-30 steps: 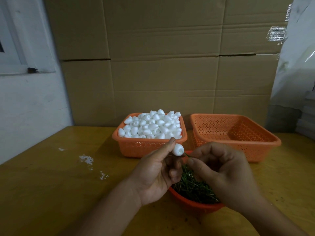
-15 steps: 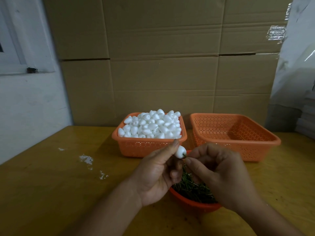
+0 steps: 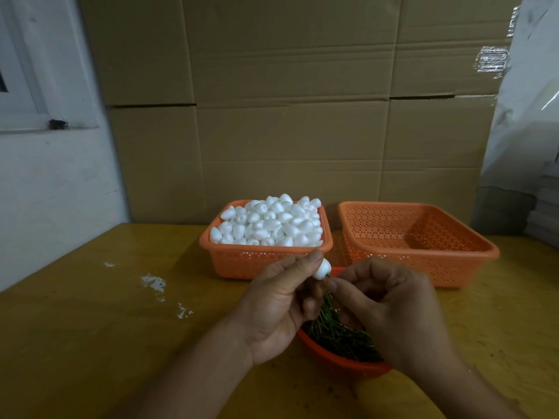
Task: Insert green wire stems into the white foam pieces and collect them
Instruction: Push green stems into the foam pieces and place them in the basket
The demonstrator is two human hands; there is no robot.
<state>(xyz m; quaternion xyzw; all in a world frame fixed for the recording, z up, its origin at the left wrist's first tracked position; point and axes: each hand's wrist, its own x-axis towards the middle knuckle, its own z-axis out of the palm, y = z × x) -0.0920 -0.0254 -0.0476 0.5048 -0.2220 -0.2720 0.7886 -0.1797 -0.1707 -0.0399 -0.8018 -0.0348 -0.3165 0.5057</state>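
Orange plastic comes first — a shallow round orange bowl (image 3: 338, 359) sits nearest on the yellow wooden table (image 3: 90, 343), holding a heap of short green wire stems (image 3: 335, 331). Both hands hover just above it, close together. The left hand (image 3: 278, 309) has its fingers curled, and its thumb and forefinger pinch a small white egg-shaped foam piece (image 3: 322, 269). The right hand (image 3: 390, 309) is curled as well, its thumb and fingertips drawn tight at the foam piece's lower end, where a sliver of green wire (image 3: 327, 276) shows; how much of it the fingers grip is hidden.

White crumbs (image 3: 154, 282) are scattered on the table to the left. Behind the hands stand two perforated orange plastic baskets side by side — the left basket (image 3: 242, 261) is piled high with loose white foam pieces (image 3: 272, 222), the right basket (image 3: 423, 252) shows only its mesh floor. Stacked brown cardboard boxes (image 3: 287, 116) form the backdrop, a white wall (image 3: 45, 192) rises at the left, and pale plastic sheeting (image 3: 529, 116) hangs at the far right.
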